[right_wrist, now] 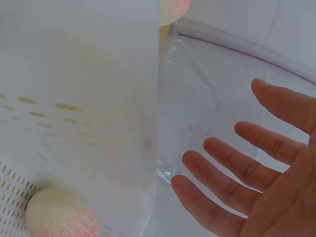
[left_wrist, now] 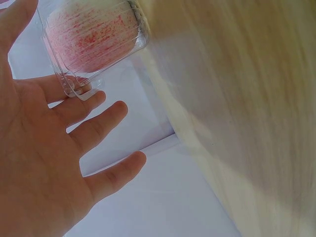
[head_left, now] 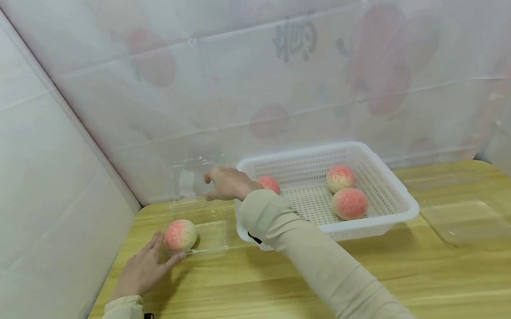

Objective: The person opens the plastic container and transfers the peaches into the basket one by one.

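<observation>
My left hand (head_left: 142, 268) rests at the near left corner of a clear plastic clamshell box (head_left: 212, 236), its fingers spread and fairly straight. Thumb and forefinger touch the box edge in the left wrist view, beside the pink-and-cream peach (left_wrist: 91, 37) inside. Behind the box stands its raised clear lid (head_left: 185, 183). Over the left rim of a white plastic basket (head_left: 329, 228) reaches my right hand (head_left: 231, 183), holding nothing. Its fingers are apart and loosely extended towards the lid, as the right wrist view shows. One peach (head_left: 269, 184) in the basket is partly hidden behind that wrist.
Two more peaches, a rear one (head_left: 340, 177) and a front one (head_left: 350, 203), lie in the basket's right half. Another clear plastic box (head_left: 474, 218) is at the right of the wooden table (head_left: 267, 310). Pale printed sheets (head_left: 246, 90) wall the back and sides.
</observation>
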Available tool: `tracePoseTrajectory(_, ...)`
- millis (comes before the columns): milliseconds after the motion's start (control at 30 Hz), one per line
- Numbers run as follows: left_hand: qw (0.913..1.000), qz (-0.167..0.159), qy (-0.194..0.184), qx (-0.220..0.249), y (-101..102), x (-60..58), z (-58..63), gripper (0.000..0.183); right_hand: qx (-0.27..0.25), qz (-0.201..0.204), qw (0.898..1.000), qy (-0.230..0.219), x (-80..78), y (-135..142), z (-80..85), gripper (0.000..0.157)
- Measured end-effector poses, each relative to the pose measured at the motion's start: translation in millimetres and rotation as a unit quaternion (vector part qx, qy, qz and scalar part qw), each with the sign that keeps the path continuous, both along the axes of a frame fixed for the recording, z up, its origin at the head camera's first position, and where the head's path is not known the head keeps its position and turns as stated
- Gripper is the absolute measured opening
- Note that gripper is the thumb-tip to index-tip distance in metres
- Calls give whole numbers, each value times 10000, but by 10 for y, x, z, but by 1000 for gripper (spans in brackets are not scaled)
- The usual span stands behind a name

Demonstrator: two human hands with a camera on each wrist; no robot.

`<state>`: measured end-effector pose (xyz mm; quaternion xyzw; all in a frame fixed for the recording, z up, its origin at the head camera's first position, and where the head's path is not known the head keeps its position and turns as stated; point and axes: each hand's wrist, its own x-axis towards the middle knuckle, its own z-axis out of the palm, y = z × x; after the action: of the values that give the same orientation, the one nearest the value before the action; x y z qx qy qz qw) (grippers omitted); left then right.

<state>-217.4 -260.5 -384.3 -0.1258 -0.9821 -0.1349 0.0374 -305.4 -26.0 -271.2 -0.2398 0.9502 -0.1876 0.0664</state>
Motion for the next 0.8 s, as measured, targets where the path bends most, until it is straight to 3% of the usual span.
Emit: tracePoseTrajectory(800, 10000, -3, -52, -19, 6, -37, 25, 89, -63, 273, 9995, 154, 32, -245, 48, 42)
